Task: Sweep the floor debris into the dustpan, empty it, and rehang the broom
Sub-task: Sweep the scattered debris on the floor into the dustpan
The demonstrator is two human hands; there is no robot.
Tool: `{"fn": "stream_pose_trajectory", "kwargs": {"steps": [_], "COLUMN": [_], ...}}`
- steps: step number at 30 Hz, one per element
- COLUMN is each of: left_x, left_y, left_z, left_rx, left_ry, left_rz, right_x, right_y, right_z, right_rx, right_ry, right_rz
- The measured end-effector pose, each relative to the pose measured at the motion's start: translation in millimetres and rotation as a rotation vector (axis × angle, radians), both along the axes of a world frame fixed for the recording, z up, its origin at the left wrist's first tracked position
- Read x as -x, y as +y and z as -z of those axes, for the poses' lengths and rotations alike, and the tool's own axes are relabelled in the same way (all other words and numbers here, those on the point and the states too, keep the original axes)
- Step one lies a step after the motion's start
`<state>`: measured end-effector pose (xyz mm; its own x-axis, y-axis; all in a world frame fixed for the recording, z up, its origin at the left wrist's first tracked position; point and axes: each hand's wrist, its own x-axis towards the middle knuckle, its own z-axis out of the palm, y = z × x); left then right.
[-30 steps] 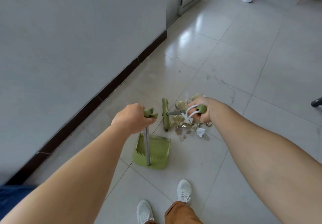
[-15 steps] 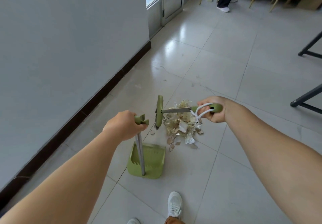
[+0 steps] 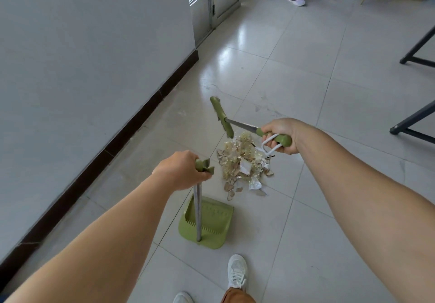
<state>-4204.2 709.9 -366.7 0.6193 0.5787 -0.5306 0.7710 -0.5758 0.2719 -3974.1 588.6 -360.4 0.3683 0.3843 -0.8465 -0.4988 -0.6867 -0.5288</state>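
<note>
Your right hand [image 3: 281, 135] has swung the broom [image 3: 222, 117] outward: its green head, which lay close beside the dustpan handle half a second ago, now sits farther from you, beyond the far edge of the debris pile [image 3: 243, 166], and the shaft slants instead of running level. The pile is now wholly uncovered between the broom head and the dustpan [image 3: 207, 222]. Your view has tipped up, so the dark frame legs [image 3: 414, 116] at right show more and your second shoe [image 3: 182, 298] has returned to view.
</note>
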Motion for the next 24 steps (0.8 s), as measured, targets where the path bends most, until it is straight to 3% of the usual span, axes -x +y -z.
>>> {"fn": "stream_pose_trajectory", "kwargs": {"steps": [5, 16, 24], "left_x": [-12, -55, -79], "left_y": [-6, -7, 4], "left_z": [14, 45, 63], "left_rx": [0.010, -0.016, 0.014], "left_ry": [0.004, -0.023, -0.022], "left_rz": [0.036, 0.083, 0.091], "right_x": [-6, -43, -77], "right_y": [-5, -16, -4], "right_z": [10, 46, 85], "right_rx": [0.096, 0.219, 0.350], "right_ry": [-0.172, -0.293, -0.423], "right_rz": [-0.037, -0.023, -0.299]}}
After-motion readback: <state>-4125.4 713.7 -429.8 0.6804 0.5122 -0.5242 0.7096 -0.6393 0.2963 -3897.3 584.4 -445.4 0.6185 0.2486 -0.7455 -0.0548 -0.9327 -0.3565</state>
